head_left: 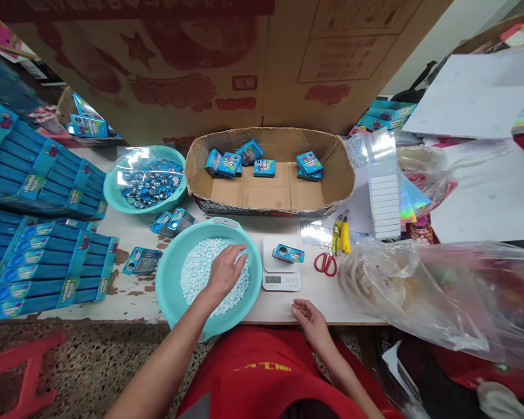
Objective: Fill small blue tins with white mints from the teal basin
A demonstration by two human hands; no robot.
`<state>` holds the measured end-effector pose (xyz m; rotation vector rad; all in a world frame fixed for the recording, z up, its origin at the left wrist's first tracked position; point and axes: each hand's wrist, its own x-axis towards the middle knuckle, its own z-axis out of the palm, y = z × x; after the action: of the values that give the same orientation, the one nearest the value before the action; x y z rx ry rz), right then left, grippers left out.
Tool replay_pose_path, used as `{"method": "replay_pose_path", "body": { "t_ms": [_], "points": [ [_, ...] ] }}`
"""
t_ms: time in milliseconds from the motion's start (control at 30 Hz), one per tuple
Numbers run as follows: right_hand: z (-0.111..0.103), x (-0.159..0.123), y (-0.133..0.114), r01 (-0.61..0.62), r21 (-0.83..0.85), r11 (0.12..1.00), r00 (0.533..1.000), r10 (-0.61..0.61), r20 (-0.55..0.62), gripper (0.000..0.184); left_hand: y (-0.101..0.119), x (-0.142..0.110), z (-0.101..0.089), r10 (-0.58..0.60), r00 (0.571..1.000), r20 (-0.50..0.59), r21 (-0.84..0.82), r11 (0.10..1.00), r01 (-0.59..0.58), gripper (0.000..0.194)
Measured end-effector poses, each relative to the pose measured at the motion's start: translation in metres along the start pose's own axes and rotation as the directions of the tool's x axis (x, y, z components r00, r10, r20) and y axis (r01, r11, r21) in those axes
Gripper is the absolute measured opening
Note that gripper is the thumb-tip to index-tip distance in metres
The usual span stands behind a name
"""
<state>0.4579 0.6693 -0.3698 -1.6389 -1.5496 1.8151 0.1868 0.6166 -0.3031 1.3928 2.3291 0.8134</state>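
Note:
My left hand [227, 270] is over a turquoise bowl [166, 279] of small white candy pieces [196, 265]. Its thumb and forefinger show slightly apart, and I see nothing held; the undersides of the fingers are hidden. To the right of the bowl stands a white digital scale [282, 282], with a small blue printed pack [289, 253] on its plate. Just below the scale, at the table's front edge, my right hand [310, 320] hovers loosely with fingers extended and nothing in it.
Behind the scale is a cardboard tray [271, 201] with several blue packs. A second turquoise bowl [113, 195] holds blue and silver pieces. Blue display boxes [48, 267] are stacked left. Red-handled scissors [325, 265] and a plastic bag [388, 285] lie right.

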Motion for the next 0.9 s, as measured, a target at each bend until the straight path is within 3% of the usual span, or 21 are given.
{"method": "replay_pose_path", "body": {
  "t_ms": [67, 133, 200, 300, 400, 600, 900],
  "points": [
    [-0.002, -0.001, 0.002, -0.007, 0.005, 1.0, 1.0, 0.007, -0.007, 0.054, 0.011, 0.012, 0.001, 0.002, 0.997, 0.079, 0.066, 0.998, -0.007, 0.024],
    [-0.003, -0.001, 0.004, -0.004, 0.006, 1.0, 1.0, 0.004, -0.008, 0.054, 0.012, 0.016, 0.002, -0.089, 0.968, 0.236, 0.221, 0.975, 0.036, 0.025],
    [-0.004, -0.002, 0.007, 0.005, 0.008, 1.0, 1.0, -0.005, -0.012, 0.055, 0.0, 0.01, 0.004, -0.257, 0.88, 0.399, 0.391, 0.916, 0.091, 0.025],
    [-0.007, -0.001, 0.011, -0.001, 0.012, 1.0, 1.0, 0.001, -0.023, 0.055, -0.027, -0.018, 0.006, -0.432, 0.72, 0.543, 0.506, 0.853, 0.13, 0.021],
    [-0.01, 0.002, 0.014, -0.02, 0.018, 1.0, 1.0, 0.02, -0.018, 0.054, -0.046, -0.048, 0.006, -0.424, 0.656, 0.624, 0.474, 0.873, 0.112, 0.018],
    [-0.011, 0.007, 0.011, -0.01, 0.023, 1.0, 1.0, 0.01, -0.019, 0.051, -0.056, -0.07, 0.0, -0.285, 0.653, 0.702, 0.315, 0.946, 0.074, 0.023],
    [-0.012, 0.005, 0.01, -0.013, 0.028, 1.0, 1.0, 0.013, -0.018, 0.051, -0.067, -0.078, -0.006, -0.247, 0.689, 0.682, 0.187, 0.969, 0.163, 0.023]
  ]
}}
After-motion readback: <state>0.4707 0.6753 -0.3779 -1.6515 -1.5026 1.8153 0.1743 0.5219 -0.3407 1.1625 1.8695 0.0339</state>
